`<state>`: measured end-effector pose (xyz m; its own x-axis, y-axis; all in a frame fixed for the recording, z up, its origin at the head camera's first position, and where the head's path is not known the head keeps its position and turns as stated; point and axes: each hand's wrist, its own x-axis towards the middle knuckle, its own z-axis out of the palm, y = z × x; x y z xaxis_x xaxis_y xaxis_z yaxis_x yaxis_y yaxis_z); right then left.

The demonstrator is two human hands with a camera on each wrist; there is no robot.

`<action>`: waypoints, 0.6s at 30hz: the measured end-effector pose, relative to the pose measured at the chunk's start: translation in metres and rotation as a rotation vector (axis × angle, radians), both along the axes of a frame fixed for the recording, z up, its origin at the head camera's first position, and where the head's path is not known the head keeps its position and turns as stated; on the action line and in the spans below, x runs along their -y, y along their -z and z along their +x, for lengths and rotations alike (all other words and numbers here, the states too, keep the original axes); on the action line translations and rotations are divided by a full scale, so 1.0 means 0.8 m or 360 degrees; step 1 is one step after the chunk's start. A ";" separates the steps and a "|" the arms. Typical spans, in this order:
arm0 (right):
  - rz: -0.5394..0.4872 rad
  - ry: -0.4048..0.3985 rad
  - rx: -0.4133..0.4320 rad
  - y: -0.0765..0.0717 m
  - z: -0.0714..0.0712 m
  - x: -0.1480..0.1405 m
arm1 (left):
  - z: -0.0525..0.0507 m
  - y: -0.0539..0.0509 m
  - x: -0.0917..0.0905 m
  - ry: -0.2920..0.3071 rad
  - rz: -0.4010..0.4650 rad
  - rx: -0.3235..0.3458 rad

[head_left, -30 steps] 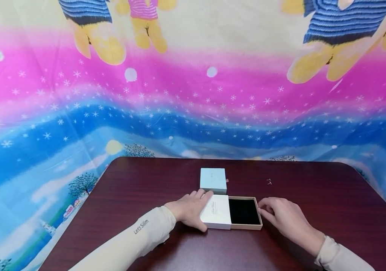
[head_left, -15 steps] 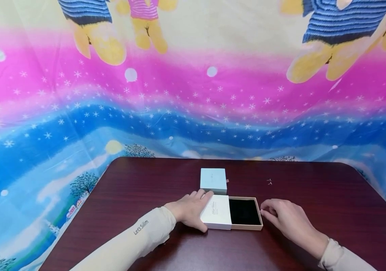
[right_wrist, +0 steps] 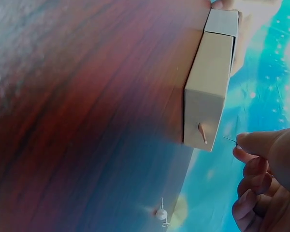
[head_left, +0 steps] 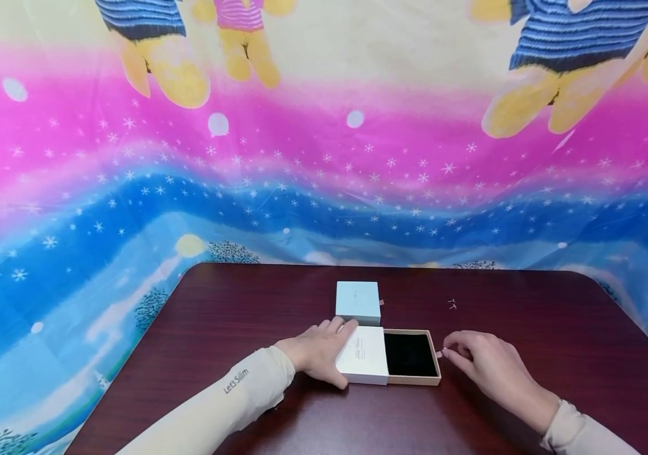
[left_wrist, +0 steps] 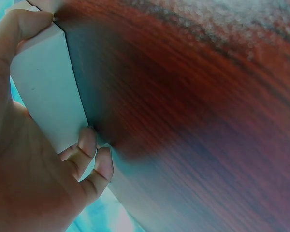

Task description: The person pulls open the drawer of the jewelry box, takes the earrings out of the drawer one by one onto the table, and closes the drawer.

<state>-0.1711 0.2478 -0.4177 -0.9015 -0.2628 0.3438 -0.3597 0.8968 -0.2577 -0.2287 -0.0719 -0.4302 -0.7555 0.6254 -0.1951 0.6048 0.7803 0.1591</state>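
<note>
A white drawer-style gift box lies on the table, its sleeve [head_left: 362,360] pushed partly off the tan drawer [head_left: 414,381]. Black padding [head_left: 412,355] lines the drawer. My left hand [head_left: 323,351] grips the sleeve's left end, thumb [left_wrist: 34,21] on one side and fingertips [left_wrist: 88,140] at the other. A little right of the drawer's pull tab [right_wrist: 202,133] is my right hand [head_left: 486,366], apart from the box. In the right wrist view its thumb and forefinger pinch a thin pin-like piece [right_wrist: 229,139]; the rest of that piece is hidden.
A pale blue box [head_left: 357,300] with a small tab stands just behind the white one. Small pale studs [head_left: 451,304] lie on the table to the right; the right wrist view shows a round bead [right_wrist: 162,213] and post. A patterned curtain hangs behind the table.
My right hand has drawn back slightly to the right from the drawer's end, and the pull tab now shows. The left hand and both boxes look unmoved.
</note>
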 end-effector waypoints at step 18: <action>-0.0017 0.0043 0.0069 0.001 -0.005 -0.014 | -0.001 0.001 0.001 -0.0002 0.0008 0.0009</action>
<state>-0.1748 0.2593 -0.4183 -0.9222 -0.2348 0.3071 -0.3239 0.9030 -0.2822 -0.2299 -0.0723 -0.4309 -0.7550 0.6257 -0.1963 0.6031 0.7800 0.1667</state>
